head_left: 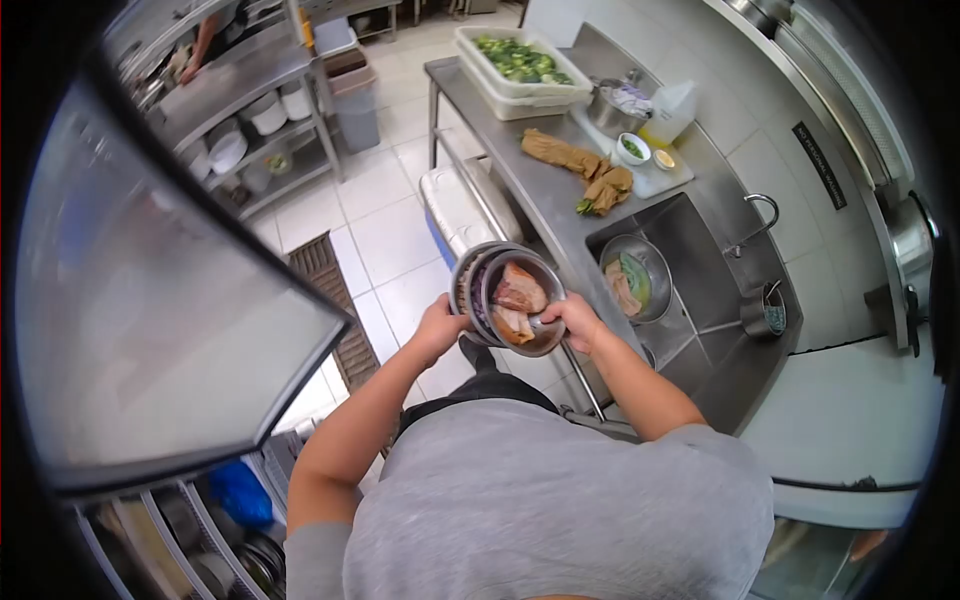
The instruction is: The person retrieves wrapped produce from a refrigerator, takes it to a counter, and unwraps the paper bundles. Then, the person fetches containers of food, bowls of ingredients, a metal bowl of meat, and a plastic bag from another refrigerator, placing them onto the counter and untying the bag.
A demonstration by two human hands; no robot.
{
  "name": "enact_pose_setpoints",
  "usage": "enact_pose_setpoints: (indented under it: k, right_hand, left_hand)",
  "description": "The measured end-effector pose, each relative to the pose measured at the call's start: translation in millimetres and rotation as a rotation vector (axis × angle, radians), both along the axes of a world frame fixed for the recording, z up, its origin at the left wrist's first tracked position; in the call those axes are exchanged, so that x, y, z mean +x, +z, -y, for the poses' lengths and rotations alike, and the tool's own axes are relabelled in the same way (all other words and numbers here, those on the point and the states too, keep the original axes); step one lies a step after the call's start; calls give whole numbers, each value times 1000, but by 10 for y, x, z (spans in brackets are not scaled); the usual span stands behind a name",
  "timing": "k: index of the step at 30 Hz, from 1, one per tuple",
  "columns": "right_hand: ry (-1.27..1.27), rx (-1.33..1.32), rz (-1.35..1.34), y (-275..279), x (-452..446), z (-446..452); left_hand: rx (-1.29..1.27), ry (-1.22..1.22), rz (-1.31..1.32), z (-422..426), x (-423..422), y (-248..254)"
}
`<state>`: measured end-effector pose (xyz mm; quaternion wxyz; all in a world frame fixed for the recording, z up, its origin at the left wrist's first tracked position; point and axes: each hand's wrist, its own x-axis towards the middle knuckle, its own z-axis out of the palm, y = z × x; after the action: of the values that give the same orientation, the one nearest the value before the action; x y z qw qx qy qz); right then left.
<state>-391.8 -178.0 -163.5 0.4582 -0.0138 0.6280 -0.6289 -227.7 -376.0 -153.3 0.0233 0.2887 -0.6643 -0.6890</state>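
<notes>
Both hands carry a small overlapping group of metal bowls in front of my body. My left hand (438, 328) is closed on the left edge of a rear metal bowl (461, 262), whose contents are mostly covered. My right hand (574, 320) grips the rim of the front metal bowl (553, 290), thumb inside. Reddish-brown cooked-looking meat (519, 290) lies in that front bowl, with a paler piece (513, 324) below it. Something purple shows between the bowls, too hidden to name.
To the right, a steel counter (560, 205) bears a white tub (500, 98) of green vegetables and a brown paper bundle (565, 155). A sink (725, 290) holds a pan (655, 300). At left stands an open glass door (160, 300); another person's arm (203, 45) shows beyond.
</notes>
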Motion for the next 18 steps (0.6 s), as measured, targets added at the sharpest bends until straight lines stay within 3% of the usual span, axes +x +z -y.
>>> enact_pose_setpoints:
  k: [4,9,10,14,17,18]
  right_hand:
    - [-187,13,-21,186,-843,-262]
    - [-296,-16,74,127,-1983,-116]
    - [-290,19,14,150,-2158,-49]
    - [-228,32,137,-175,-3031,213]
    - [-348,71,113,53,-3203,628]
    - [-282,42,136,-320,-3563,587]
  left_hand:
    - [-35,-152,-27,-24,-1221,179]
    - [-57,-220,51,214,-2641,-196]
    - [-57,-180,-33,231,-2819,-256]
    - [294,-88,51,443,-3196,-300]
    - [351,-26,48,593,-2988,-179]
    - [370,-11,76,638,-2827,-240]
